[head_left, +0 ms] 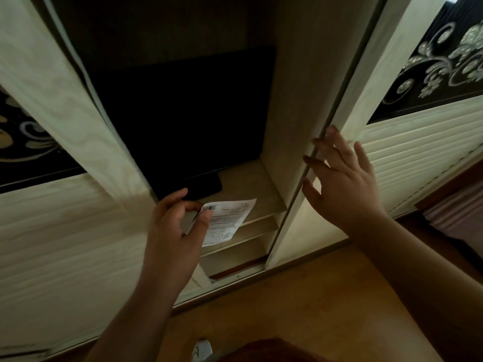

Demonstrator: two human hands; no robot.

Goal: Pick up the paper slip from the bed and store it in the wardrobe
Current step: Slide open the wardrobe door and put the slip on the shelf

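Observation:
My left hand (pixel 175 220) pinches a white printed paper slip (pixel 227 220) by its left end, thumb and fingers closed on it. The slip has a barcode and hangs over the front edge of a cream wardrobe shelf (pixel 251 186). My right hand (pixel 339 184) is spread, fingers apart, with its fingertips against the edge of the right sliding wardrobe door (pixel 407 158). The wardrobe stands open between its two doors.
A dark flat screen (pixel 188 116) on a black base fills the back of the shelf. Lower shelves (pixel 243 241) sit beneath. The left sliding door (pixel 65 218) is cream with a dark ornamental panel. Wooden floor (pixel 300 304) lies below; a white shoe (pixel 201 348) shows at the bottom.

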